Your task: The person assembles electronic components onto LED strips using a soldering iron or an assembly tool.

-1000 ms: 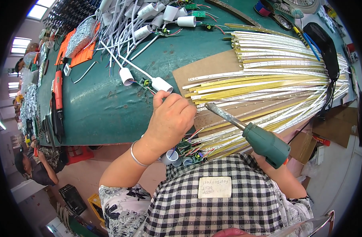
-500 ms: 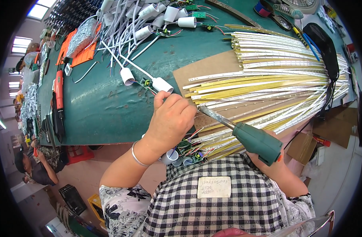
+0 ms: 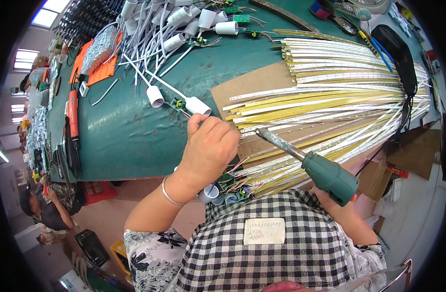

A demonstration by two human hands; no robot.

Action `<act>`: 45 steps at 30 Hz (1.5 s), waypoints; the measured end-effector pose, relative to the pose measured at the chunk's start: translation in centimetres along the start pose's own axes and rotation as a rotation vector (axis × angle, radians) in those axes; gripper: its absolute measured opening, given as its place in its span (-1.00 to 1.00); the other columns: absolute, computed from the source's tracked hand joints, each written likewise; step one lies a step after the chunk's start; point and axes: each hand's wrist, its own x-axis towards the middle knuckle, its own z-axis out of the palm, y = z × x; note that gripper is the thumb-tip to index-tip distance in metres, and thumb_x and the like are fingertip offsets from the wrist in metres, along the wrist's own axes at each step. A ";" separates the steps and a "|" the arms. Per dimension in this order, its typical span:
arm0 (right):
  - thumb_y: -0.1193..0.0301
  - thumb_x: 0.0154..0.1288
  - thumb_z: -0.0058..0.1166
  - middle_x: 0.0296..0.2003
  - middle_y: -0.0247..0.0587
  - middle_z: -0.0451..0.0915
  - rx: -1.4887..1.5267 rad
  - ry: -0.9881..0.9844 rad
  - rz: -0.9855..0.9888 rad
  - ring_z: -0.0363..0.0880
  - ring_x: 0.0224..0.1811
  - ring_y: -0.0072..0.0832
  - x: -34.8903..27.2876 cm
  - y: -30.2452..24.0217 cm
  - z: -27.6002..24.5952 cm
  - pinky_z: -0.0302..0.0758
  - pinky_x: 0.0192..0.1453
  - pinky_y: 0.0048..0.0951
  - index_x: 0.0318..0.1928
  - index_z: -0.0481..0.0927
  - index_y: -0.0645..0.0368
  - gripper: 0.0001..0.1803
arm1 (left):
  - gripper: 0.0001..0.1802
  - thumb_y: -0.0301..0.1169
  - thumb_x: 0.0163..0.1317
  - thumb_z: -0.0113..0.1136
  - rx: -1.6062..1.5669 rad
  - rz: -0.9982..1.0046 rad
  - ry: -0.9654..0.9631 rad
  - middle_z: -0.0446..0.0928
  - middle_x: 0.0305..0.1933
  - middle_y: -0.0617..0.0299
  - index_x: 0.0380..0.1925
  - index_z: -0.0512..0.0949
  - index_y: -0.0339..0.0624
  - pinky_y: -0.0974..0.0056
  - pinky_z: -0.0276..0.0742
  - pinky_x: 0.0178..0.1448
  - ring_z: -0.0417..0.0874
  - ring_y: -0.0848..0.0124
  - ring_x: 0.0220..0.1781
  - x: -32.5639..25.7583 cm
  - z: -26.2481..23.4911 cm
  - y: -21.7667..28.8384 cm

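Observation:
My left hand (image 3: 210,148) is closed in a pinch beside the ends of the LED strips (image 3: 281,106); its fingers hide what they hold. Just beyond it lies a white lamp socket (image 3: 198,105) with a white cable. Thin wires run from a small green circuit board (image 3: 177,103) toward the hand. A second white socket (image 3: 155,96) lies to the left of that board. My right hand (image 3: 330,200), partly hidden, grips a green-bodied soldering iron (image 3: 330,177). The iron's dark tip points left, apart from the left hand and above the strips and brown cardboard (image 3: 252,85).
White sockets with cables (image 3: 179,19) are heaped at the back of the green table (image 3: 130,141). A red power screwdriver (image 3: 73,114) lies left, near an orange tray (image 3: 103,70). A black pouch (image 3: 395,53) rests across the strips. Another person (image 3: 47,209) sits far left.
The soldering iron has drawn back to the right, away from the left fingertips. My left hand has barely moved and stays pinched.

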 end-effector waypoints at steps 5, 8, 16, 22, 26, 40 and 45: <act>0.51 0.09 0.26 -0.13 -0.12 0.64 -0.155 0.021 -0.205 0.59 -0.09 -0.24 0.6 -0.8 -0.2 0.51 -0.02 -0.32 -0.10 0.64 0.20 -0.70 | -0.83 -0.49 -0.09 0.34 0.004 -0.008 -0.006 0.46 -0.44 0.37 -0.48 0.53 -0.05 0.13 0.22 0.07 0.51 0.36 -0.24 0.1 -0.2 0.2; 0.51 0.08 0.27 -0.10 -0.11 0.63 -0.116 -0.011 -0.152 0.57 -0.05 -0.23 0.5 -0.4 0.1 0.51 0.00 -0.32 -0.09 0.64 0.20 -0.68 | -0.83 -0.49 -0.09 0.34 0.018 -0.010 -0.012 0.47 -0.44 0.37 -0.48 0.54 -0.05 0.13 0.23 0.05 0.51 0.36 -0.23 0.2 -0.3 0.3; 0.56 0.05 0.28 -0.05 -0.06 0.59 -0.026 -0.014 -0.165 0.56 -0.02 -0.20 0.7 -0.4 0.3 0.50 0.04 -0.31 -0.04 0.60 0.24 -0.61 | -0.87 -0.47 -0.07 0.25 0.025 0.003 -0.014 0.45 -0.40 0.36 -0.47 0.52 -0.03 0.14 0.23 0.05 0.48 0.38 -0.23 0.0 -0.1 0.1; 0.57 0.04 0.29 -0.06 -0.05 0.58 -0.012 -0.013 -0.148 0.55 -0.01 -0.20 0.8 -0.5 0.4 0.49 0.04 -0.31 -0.04 0.59 0.27 -0.60 | -0.82 -0.47 -0.11 0.35 0.047 -0.005 -0.028 0.49 -0.42 0.36 -0.48 0.54 -0.04 0.18 0.29 -0.04 0.51 0.36 -0.25 0.1 -0.4 0.2; 0.56 0.04 0.29 -0.07 -0.05 0.58 -0.051 -0.033 -0.167 0.55 -0.02 -0.21 1.0 -0.7 0.3 0.48 0.05 -0.31 -0.04 0.59 0.27 -0.61 | -0.82 -0.47 -0.10 0.35 0.047 0.003 -0.031 0.48 -0.42 0.36 -0.46 0.54 -0.04 0.19 0.29 -0.05 0.51 0.36 -0.26 0.1 -0.5 0.2; 0.58 0.06 0.30 -0.05 -0.07 0.54 0.029 0.002 -0.103 0.56 -0.04 -0.29 0.7 -0.7 0.6 0.48 0.04 -0.40 -0.04 0.56 0.28 -0.61 | -0.83 -0.49 -0.07 0.33 0.004 0.000 -0.045 0.48 -0.41 0.32 -0.44 0.55 -0.07 0.19 0.29 -0.04 0.50 0.33 -0.25 0.1 -0.5 0.2; 0.58 0.03 0.31 -0.06 -0.05 0.54 -0.024 -0.029 -0.140 0.55 -0.04 -0.27 1.0 -0.7 0.3 0.47 0.04 -0.38 -0.07 0.58 0.28 -0.61 | -0.82 -0.51 -0.07 0.31 -0.018 -0.005 -0.073 0.48 -0.40 0.30 -0.42 0.55 -0.08 0.17 0.32 -0.01 0.50 0.30 -0.25 0.1 -0.6 0.1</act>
